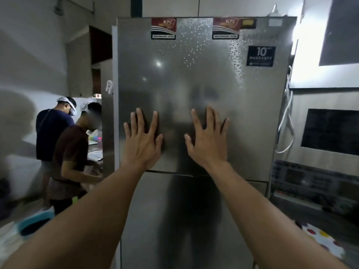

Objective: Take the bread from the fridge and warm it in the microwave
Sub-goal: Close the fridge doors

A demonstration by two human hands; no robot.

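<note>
We stand square before a tall steel fridge that fills the view from 12 o'clock down to 6. Both its doors are shut, so whatever it holds, the bread included, is hidden from us. Our left hand lies flat on the upper door just at 9 o'clock of centre, fingers straight and spread, grasping nothing. Our right hand lies flat on the same door just at 3 o'clock, likewise spread and released. The two hands are near each other but apart, both just above the seam with the lower door.

At 12 o'clock two red KFC stickers sit on the top edge of the door, and at 1 o'clock a dark warranty sticker. At 3 o'clock, beside the fridge, stands a steel appliance with a dark window; it may be the microwave, but the view there is too dim to be sure. A white cable hangs between it and the fridge. At 4 o'clock lies a spotted cloth. At 9 o'clock two people bend over a surface, and at 8 o'clock a blue basin sits low down
</note>
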